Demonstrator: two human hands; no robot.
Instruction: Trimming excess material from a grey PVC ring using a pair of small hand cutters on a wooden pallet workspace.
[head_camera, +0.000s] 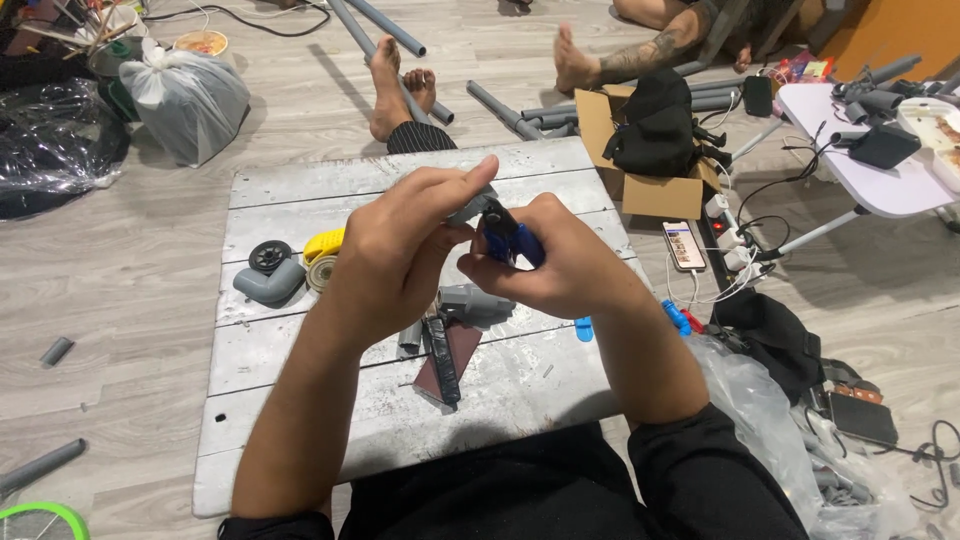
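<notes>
Both hands are raised together over the middle of the grey plank tabletop (300, 400). The left hand (400, 250) is curled shut around a small grey pipe piece (472, 208), of which only the upper right end shows past the thumb and forefinger. The right hand (560, 265) is closed on a blue-handled tool (510, 240), its dark head pointing up and left toward the grey piece.

The two things meet in the gap between the hands: the tool lies just right of the pipe piece and seems to touch it, though the exact contact is hidden by the fingers. The tool's long axis runs on a slant from lower right to upper left, and the right hand is the one that carries it in.

Below the hands on the tabletop lie a grey pipe fitting (475, 302), a dark narrow tool (442, 355) on a brown sheet (460, 345), and farther left a grey elbow joint (270, 283), a small black wheel (270, 255) and a yellow tape measure (325, 250). Other people's bare feet (390, 90) rest on the floor beyond.
</notes>
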